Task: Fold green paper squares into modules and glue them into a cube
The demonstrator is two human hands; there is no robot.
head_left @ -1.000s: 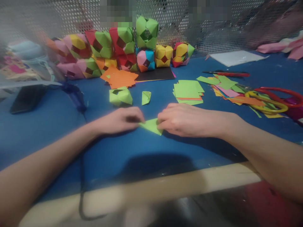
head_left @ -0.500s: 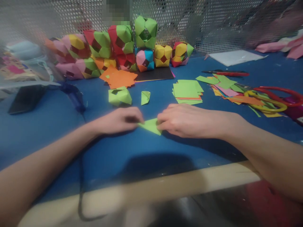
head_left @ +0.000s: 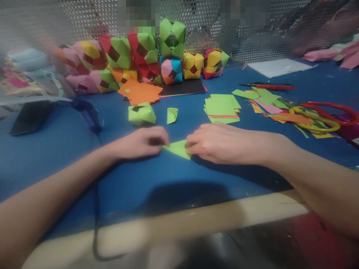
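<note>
A folded piece of green paper (head_left: 178,148) lies low over the blue tabletop between my two hands. My left hand (head_left: 150,141) pinches its left tip, fingers curled. On its right side my right hand (head_left: 211,144) presses with bent fingers, covering that end. Just beyond, a small folded green paper unit (head_left: 172,116) rests on the table. To its left sits a partly joined green paper shape (head_left: 142,114) with an opening on top. A stack of square paper sheets (head_left: 223,107), green uppermost, lies past my right hand.
Colourful folded paper balls (head_left: 144,48) are stacked along the mesh panel (head_left: 210,33). Orange paper (head_left: 141,93) lies before them. At right are paper scraps (head_left: 267,98), yellow-handled scissors (head_left: 314,121) and red-handled scissors (head_left: 333,108). A blue glue gun (head_left: 87,114) with a cord lies left.
Almost nothing differs. Both hands keep their hold on the green paper, with only a very slight shift of my left fingers to the left.
</note>
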